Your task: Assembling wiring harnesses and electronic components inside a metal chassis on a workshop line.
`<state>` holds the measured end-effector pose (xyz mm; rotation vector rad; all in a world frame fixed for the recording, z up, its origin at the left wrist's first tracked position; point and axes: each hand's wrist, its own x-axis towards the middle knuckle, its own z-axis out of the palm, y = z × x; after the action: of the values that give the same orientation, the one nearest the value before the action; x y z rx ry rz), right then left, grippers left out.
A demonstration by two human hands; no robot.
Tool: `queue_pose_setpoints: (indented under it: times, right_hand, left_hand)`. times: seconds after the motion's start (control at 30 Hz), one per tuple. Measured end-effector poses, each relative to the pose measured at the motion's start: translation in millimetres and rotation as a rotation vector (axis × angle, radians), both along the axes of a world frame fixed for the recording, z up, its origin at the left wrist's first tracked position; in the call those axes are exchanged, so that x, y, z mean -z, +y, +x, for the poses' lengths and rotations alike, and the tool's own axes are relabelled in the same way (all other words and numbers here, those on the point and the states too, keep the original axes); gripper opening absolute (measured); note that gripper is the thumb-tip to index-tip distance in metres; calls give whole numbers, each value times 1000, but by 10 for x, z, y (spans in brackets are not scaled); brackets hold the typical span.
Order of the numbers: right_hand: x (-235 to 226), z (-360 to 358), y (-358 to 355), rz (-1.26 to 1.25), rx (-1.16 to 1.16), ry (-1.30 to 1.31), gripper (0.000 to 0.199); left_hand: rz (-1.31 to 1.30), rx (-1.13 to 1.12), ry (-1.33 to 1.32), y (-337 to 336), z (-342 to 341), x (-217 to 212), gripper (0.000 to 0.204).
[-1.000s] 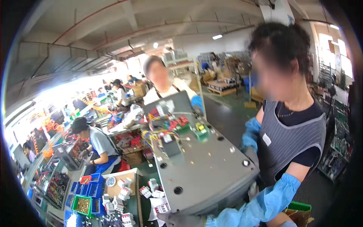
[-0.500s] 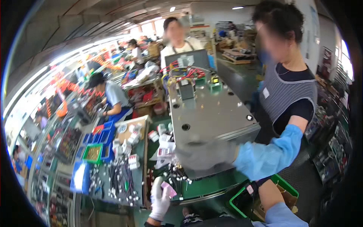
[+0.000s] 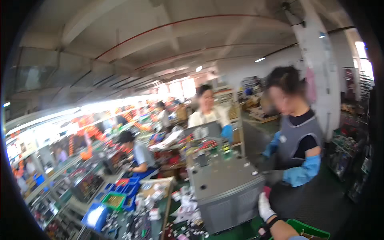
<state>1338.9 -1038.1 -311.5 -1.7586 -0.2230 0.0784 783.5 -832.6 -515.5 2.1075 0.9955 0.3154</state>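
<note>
My right hand (image 3: 265,207) wears a white glove and has a dark band round its wrist. It is at the right side of a large grey metal cabinet (image 3: 232,212), touching it or very close. A small dark red patch (image 3: 267,191) shows at its fingertips; whether it is held or part of the glove is unclear. Blur hides how the fingers are set. On the cabinet's top, a small circuit assembly with coloured wires (image 3: 210,145) lies at the far end. My left hand is out of view. A pink piece (image 3: 183,237) lies at the lower edge.
A co-worker in blue sleeves (image 3: 308,170) stands right of the cabinet, one gloved hand near its corner. Another person (image 3: 208,114) stands behind it. Bench at left holds blue bins (image 3: 130,188), a green tray (image 3: 114,201) and cables. A green crate (image 3: 308,229) stands at lower right.
The view has tilted up, so everything sits lower. The co-worker's arm has drawn back from across the cabinet. My right hand has come into sight; my left hand, earlier near the pink piece, has left view.
</note>
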Motion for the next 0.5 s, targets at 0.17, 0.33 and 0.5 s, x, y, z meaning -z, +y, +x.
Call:
queue_pose_setpoints:
  times: [0.17, 0.33, 0.5]
  right_hand:
    - [198, -45, -20, 211, -64, 85, 77]
    - [-110, -65, -102, 434, -46, -37, 74]
    - [-362, -184, -102, 217, 38, -163, 72]
  left_hand:
    - [-215, -5, 285, -41, -502, 157, 29]
    - [-247, -27, 421, 125, -869, 301, 29]
    - [364, 320, 126, 1227, 172, -88, 23]
